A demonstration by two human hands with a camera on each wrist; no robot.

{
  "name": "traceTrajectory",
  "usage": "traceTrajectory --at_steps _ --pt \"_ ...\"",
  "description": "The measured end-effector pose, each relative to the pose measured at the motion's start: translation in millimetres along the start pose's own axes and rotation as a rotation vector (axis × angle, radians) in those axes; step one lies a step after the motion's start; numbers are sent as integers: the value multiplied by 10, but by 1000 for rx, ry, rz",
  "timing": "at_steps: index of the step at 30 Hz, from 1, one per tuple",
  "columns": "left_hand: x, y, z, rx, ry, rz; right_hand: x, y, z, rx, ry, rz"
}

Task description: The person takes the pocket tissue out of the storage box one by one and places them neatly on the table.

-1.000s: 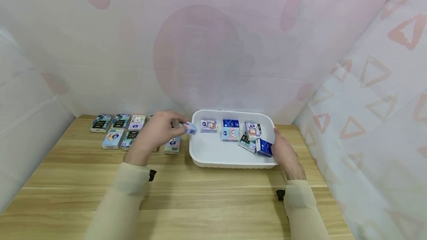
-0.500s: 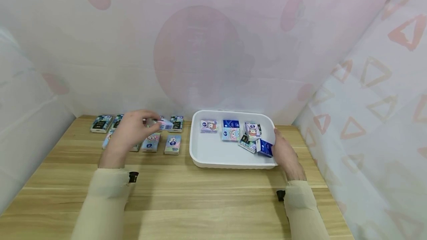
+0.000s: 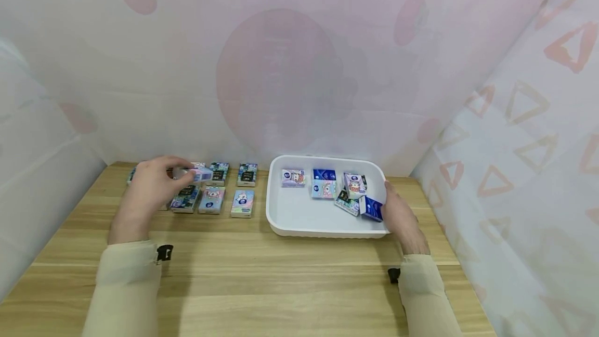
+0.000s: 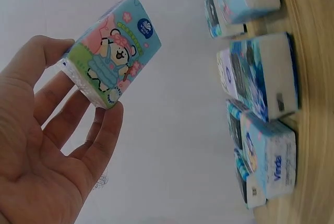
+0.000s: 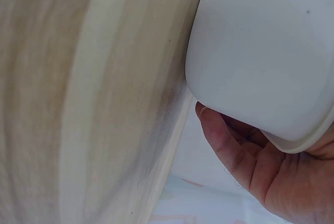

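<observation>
Left of the white bin (image 3: pixel 299 213), the left hand (image 3: pixel 147 189) pinches a tissue pack (image 4: pixel 116 54); the right hand (image 3: pixel 401 217) grips the bin's right end.

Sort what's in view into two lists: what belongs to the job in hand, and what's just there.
Part of the job, it seems:
left hand, pinching a pack
right hand, holding the bin
packs inside it
packs to its left

Just there, probably:
table
patterned backdrop
black cuff pieces

Left hand (image 3: pixel 151 185) pinching, right hand (image 3: pixel 401 218) gripping, sleeved forearms (image 3: pixel 125 287) extended
</observation>
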State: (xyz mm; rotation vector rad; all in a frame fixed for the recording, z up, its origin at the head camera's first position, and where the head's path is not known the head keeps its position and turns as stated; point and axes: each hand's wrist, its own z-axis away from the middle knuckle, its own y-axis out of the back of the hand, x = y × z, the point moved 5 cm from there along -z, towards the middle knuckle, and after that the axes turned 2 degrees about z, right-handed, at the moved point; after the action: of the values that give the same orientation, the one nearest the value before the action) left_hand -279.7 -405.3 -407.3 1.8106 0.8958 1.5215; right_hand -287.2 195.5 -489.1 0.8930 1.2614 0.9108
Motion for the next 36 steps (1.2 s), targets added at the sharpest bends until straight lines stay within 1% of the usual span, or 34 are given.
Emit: traceTrajectory --at_steps 5,14,16,22,24,28,30,36 --pt "-155 80 29 58 38 -5 2 -3 6 -4 -4 -4" --pt "-407 201 87 135 160 -6 11 -12 21 -16 -20 -27" --pt "-461 224 98 159 194 -3 11 -10 17 -10 -17 -19" --pt "-619 282 155 210 333 37 10 -11 1 2 -8 11" --pt "-668 305 175 233 349 45 12 -16 0 -2 -13 7" --pt "-755 355 211 281 343 37 9 -18 3 -12 -26 -8" --pt "-803 373 229 287 353 32 7 -15 2 -13 -25 -7" --pt "-970 380 285 263 445 50 -2 -8 3 -7 -20 -6"
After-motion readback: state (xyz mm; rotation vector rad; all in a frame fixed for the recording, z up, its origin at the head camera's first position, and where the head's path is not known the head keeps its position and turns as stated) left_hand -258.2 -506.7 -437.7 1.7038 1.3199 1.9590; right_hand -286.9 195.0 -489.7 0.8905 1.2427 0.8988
